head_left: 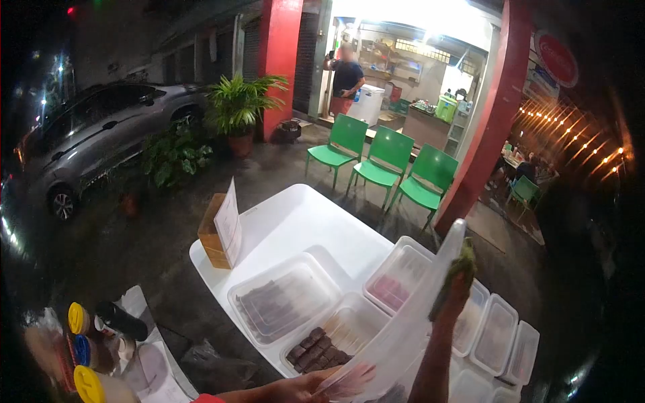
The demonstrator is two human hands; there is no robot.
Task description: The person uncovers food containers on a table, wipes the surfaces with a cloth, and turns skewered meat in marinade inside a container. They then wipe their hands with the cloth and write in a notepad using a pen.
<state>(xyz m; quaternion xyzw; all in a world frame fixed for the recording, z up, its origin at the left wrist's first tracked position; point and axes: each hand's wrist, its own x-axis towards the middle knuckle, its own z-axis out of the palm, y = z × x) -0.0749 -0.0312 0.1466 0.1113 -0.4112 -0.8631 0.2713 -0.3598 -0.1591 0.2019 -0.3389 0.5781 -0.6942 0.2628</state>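
Observation:
A translucent plastic lid (408,316) is tilted up on its edge over the table. My left hand (310,385) grips its lower edge, and part of that hand shows blurred through the plastic. On the lid's right side, my right hand (459,285) is closed around a green cloth (463,258), which is against or very near the lid. Below and left of the lid stands an uncovered container (366,310) with dark brown skewered chunks (316,350) inside. Beside it is a lidded container (282,295) of dark skewers.
More lidded containers (496,336) line the right of the white table (302,215). A sign on a wooden box (216,232) stands at its far left corner. Yellow-capped bottles (78,317) are at lower left. Green chairs (383,161) and a person (348,80) are beyond.

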